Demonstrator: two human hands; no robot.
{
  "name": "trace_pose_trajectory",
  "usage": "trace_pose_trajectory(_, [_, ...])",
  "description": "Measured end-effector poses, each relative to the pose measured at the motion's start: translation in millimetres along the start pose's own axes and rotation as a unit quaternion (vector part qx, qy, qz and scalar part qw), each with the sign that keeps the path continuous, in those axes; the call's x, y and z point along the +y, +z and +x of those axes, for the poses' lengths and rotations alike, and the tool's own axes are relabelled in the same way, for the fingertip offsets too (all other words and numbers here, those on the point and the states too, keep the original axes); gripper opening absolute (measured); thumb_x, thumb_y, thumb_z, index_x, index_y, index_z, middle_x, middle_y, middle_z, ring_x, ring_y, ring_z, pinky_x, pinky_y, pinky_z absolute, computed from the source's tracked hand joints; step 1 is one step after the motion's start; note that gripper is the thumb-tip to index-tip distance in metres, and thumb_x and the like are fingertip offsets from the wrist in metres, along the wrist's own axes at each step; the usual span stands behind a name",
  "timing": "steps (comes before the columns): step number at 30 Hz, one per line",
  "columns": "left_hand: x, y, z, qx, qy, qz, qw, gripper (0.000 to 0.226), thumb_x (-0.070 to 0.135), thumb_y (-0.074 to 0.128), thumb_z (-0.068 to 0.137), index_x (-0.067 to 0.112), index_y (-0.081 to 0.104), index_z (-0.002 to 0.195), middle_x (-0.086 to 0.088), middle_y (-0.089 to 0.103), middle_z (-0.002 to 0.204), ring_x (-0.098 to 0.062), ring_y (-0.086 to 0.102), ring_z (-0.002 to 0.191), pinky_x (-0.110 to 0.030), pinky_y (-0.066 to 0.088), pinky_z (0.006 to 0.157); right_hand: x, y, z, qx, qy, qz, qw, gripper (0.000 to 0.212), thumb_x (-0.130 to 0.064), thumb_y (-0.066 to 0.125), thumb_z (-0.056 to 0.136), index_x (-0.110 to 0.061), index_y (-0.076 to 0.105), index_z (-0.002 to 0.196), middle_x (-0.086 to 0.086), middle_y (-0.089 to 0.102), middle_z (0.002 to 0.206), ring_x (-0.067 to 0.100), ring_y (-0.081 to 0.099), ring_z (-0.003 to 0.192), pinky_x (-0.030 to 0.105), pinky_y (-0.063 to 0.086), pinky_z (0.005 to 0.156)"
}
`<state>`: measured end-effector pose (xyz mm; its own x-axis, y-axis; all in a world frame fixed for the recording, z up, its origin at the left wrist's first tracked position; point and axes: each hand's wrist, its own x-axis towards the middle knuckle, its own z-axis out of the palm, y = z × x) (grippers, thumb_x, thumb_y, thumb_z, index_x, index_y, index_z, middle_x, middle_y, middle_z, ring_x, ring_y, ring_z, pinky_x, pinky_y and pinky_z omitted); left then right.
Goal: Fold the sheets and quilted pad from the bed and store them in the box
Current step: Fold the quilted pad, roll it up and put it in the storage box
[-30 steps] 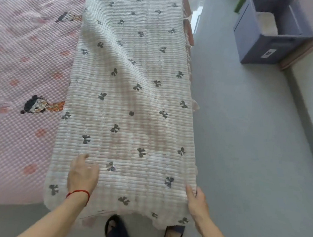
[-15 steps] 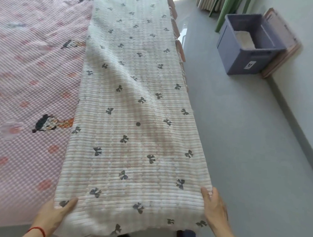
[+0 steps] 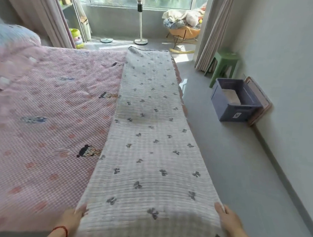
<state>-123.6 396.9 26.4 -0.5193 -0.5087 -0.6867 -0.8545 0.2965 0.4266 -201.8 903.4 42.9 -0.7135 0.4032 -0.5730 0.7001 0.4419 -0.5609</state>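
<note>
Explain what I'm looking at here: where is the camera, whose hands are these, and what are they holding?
There is no machine. A person wears a wide-angle camera on the head, looking forward and down, so the two bare arms at the bottom are their own. The left hand, with a red string at the wrist, and the right hand each grip a near corner of a long white quilted pad with dark bows, already folded into a strip. It lies along the edge of the bed, on a pink checked sheet. By the right wall stands an open blue plastic storage box with something pale already inside.
</note>
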Motion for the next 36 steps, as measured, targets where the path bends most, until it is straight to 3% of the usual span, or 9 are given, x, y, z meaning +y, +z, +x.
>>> trace_pose_trajectory(4, [-21,0,-27,-0.137,-0.014,0.031,0.99,0.059,0.056,0.081,0.071,0.01,0.075,0.107,-0.007,0.073,0.109,-0.023,0.069,0.1,-0.027,0.049,0.088,13,-4,-28,-0.056,0.013,-0.013,0.998,0.029,-0.027,0.067,0.1,0.0,0.068,0.109,0.018,0.066,0.118,0.032,0.063,0.106,0.033,0.047,0.083])
trace_pose_trajectory(8, [-57,-4,-19,-0.261,-0.005,-0.004,0.965,0.076,0.047,0.1,0.042,0.007,0.081,0.103,-0.009,0.078,0.107,-0.027,0.074,0.101,-0.043,0.055,0.098,40,-7,-45,-0.126,0.048,-0.012,0.991,0.04,-0.016,0.093,0.073,-0.001,0.063,0.096,0.014,0.071,0.091,0.024,0.066,0.078,0.027,0.057,0.062])
trace_pose_trajectory(12, [-82,6,-25,-0.174,0.047,0.02,0.983,0.082,0.073,0.075,0.052,0.018,0.078,0.112,0.0,0.076,0.114,-0.017,0.069,0.107,-0.035,0.052,0.098,66,10,-58,-0.146,0.052,-0.117,0.981,0.039,-0.036,0.073,0.072,-0.003,0.075,0.093,0.005,0.076,0.081,0.02,0.071,0.074,0.03,0.057,0.071])
trace_pose_trajectory(16, [-86,8,-47,-0.028,0.022,-0.028,0.999,0.045,0.05,0.067,0.092,0.009,0.076,0.107,-0.016,0.072,0.119,-0.027,0.063,0.099,-0.04,0.048,0.096,89,4,-32,-0.05,0.04,-0.145,0.987,0.04,-0.037,0.051,0.099,-0.004,0.068,0.113,0.019,0.071,0.113,0.034,0.066,0.103,0.035,0.048,0.084])
trace_pose_trajectory(19, [-89,4,-63,-0.104,0.011,-0.007,0.995,0.033,0.053,0.074,0.086,0.02,0.077,0.093,-0.002,0.076,0.103,-0.014,0.066,0.089,-0.031,0.049,0.082,77,-10,-44,-0.029,-0.003,-0.122,0.992,0.034,-0.033,0.061,0.101,0.0,0.07,0.105,0.02,0.073,0.105,0.034,0.068,0.096,0.037,0.05,0.081])
trace_pose_trajectory(22, [-93,0,-79,-0.185,-0.009,-0.025,0.982,0.036,0.045,0.084,0.08,0.015,0.079,0.1,-0.001,0.079,0.098,-0.019,0.075,0.094,-0.035,0.057,0.086,78,-25,-48,-0.14,0.044,-0.022,0.989,0.039,-0.028,0.084,0.085,0.003,0.068,0.101,0.019,0.075,0.095,0.031,0.072,0.087,0.036,0.058,0.071])
trace_pose_trajectory(25, [-89,2,-94,-0.069,0.026,-0.073,0.995,0.028,0.037,0.075,0.091,0.01,0.077,0.097,-0.005,0.079,0.093,-0.024,0.075,0.088,-0.039,0.058,0.084,76,-35,-50,-0.259,0.086,0.062,0.96,0.028,-0.003,0.076,0.089,0.011,0.068,0.112,0.024,0.076,0.104,0.037,0.075,0.096,0.038,0.063,0.072])
trace_pose_trajectory(28, [-81,3,-108,0.032,0.039,-0.046,0.998,0.022,0.037,0.062,0.098,0.019,0.073,0.095,-0.002,0.074,0.092,-0.023,0.068,0.088,-0.036,0.051,0.081,83,-38,-38,-0.196,0.079,0.094,0.973,0.023,-0.004,0.07,0.094,0.003,0.068,0.115,0.018,0.078,0.101,0.034,0.076,0.092,0.039,0.061,0.073])
trace_pose_trajectory(36, [-98,18,-128,-0.007,-0.018,-0.099,0.995,0.039,0.04,0.07,0.094,0.003,0.077,0.086,-0.01,0.078,0.078,-0.029,0.073,0.074,-0.033,0.056,0.066,129,-32,-46,-0.146,0.015,0.07,0.987,0.026,-0.024,0.076,0.092,-0.012,0.073,0.115,0.005,0.079,0.098,0.026,0.075,0.093,0.044,0.059,0.088])
